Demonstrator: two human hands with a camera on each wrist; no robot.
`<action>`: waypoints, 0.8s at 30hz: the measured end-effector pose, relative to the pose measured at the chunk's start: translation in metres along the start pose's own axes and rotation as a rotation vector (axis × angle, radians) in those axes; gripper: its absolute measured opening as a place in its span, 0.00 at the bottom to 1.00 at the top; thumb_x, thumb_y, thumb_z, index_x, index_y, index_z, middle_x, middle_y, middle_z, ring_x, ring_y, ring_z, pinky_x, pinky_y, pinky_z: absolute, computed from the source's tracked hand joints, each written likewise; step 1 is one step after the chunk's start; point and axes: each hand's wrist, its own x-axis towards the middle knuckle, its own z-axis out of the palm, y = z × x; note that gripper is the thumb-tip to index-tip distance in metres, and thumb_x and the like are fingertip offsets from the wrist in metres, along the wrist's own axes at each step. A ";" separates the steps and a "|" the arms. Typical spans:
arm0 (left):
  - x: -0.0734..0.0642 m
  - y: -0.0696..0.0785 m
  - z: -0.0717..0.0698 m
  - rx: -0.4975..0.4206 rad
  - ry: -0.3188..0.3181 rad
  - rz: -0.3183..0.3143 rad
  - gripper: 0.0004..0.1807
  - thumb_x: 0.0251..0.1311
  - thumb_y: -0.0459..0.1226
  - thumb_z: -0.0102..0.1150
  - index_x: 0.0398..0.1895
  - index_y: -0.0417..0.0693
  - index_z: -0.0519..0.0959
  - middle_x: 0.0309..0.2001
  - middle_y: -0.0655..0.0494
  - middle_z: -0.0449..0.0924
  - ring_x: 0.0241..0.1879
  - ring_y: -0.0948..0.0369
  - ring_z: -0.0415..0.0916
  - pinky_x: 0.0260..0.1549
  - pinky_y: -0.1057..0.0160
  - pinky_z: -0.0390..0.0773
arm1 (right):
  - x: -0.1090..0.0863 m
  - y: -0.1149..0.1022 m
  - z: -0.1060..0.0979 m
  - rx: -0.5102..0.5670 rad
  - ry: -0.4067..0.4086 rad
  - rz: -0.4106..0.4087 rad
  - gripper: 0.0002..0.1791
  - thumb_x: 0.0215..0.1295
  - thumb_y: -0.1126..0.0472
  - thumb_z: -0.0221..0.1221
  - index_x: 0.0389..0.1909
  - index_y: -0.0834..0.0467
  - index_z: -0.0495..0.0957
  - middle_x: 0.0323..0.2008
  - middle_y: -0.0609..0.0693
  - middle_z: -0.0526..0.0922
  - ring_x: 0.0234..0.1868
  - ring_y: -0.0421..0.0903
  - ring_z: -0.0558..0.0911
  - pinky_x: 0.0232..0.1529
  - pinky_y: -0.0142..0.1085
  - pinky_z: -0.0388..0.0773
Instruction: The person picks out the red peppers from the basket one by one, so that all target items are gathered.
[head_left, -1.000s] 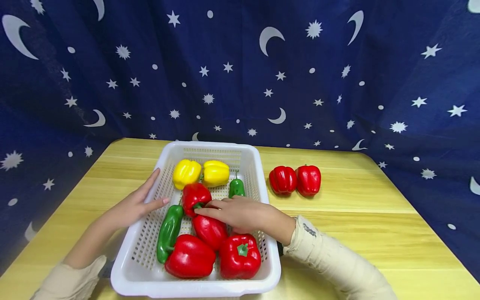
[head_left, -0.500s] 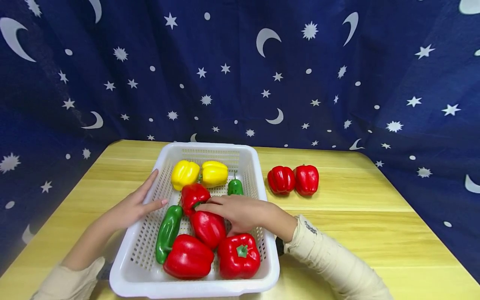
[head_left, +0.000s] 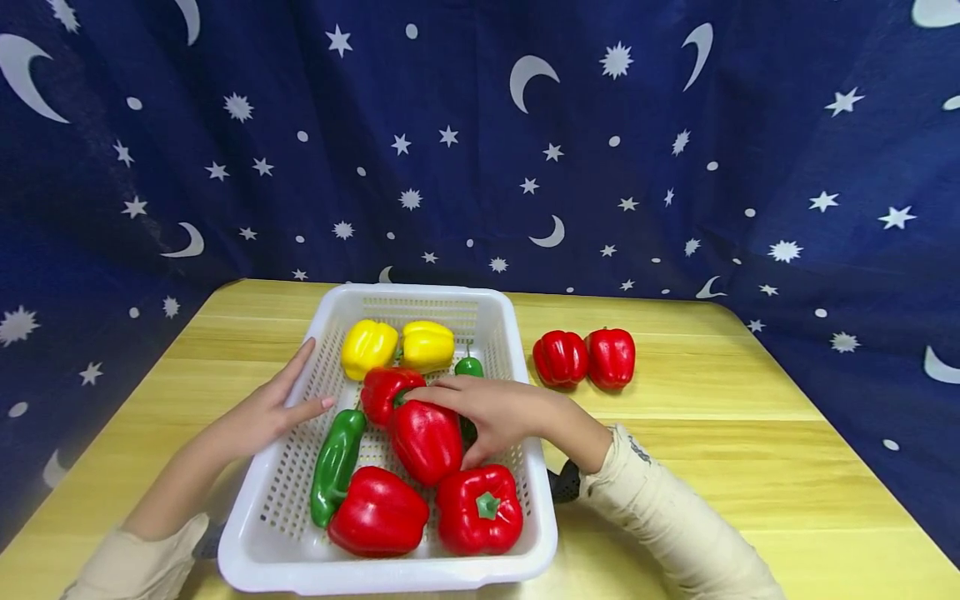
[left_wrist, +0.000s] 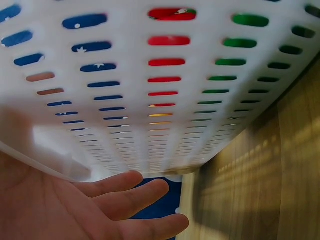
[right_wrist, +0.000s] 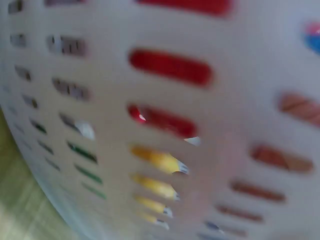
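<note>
My right hand (head_left: 498,408) reaches over the right side of a white perforated plastic basket (head_left: 390,577) and grips a red bell pepper (head_left: 426,443), thumb near its lower side and fingers over its top. That pepper overlaps another red bell pepper (head_left: 384,390) behind it. On the left rim lies my left hand (head_left: 258,417), thumb over the rim; in the left wrist view its fingers (left_wrist: 145,197) extend straight outside the wall. Two more red bell peppers, one on its side (head_left: 379,512) and one stem-up (head_left: 480,510), fill the near end. The right wrist view shows mostly blurred basket wall.
A long green pepper (head_left: 337,467) lies along the basket's left side. Two yellow bell peppers (head_left: 369,348) sit at its far end, beside a partly hidden green pepper (head_left: 469,367). Two red bell peppers (head_left: 561,358) stand on the wooden table (head_left: 720,450) to the right.
The middle red bell pepper has risen and turned more upright in my right hand, moving slightly away and right. My left hand keeps its place on the rim.
</note>
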 end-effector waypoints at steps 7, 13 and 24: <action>-0.001 0.001 0.000 0.016 0.008 -0.016 0.49 0.61 0.43 0.53 0.70 0.65 0.27 0.68 0.27 0.40 0.36 0.44 0.80 0.18 0.54 0.82 | -0.015 0.007 -0.011 0.091 0.093 0.026 0.50 0.42 0.54 0.71 0.67 0.48 0.55 0.59 0.48 0.66 0.56 0.42 0.68 0.52 0.36 0.77; 0.000 0.001 0.001 0.015 0.005 0.004 0.49 0.61 0.42 0.52 0.70 0.63 0.26 0.68 0.28 0.39 0.38 0.44 0.80 0.18 0.54 0.82 | -0.032 0.017 -0.021 0.101 0.215 0.057 0.51 0.40 0.51 0.72 0.67 0.50 0.55 0.59 0.49 0.66 0.57 0.44 0.69 0.51 0.39 0.78; 0.000 0.001 0.000 -0.001 -0.006 0.007 0.49 0.61 0.42 0.52 0.70 0.64 0.25 0.68 0.28 0.38 0.37 0.44 0.80 0.18 0.54 0.82 | -0.075 0.044 -0.035 0.091 0.389 0.132 0.52 0.38 0.53 0.73 0.66 0.50 0.56 0.56 0.48 0.68 0.54 0.42 0.70 0.47 0.36 0.79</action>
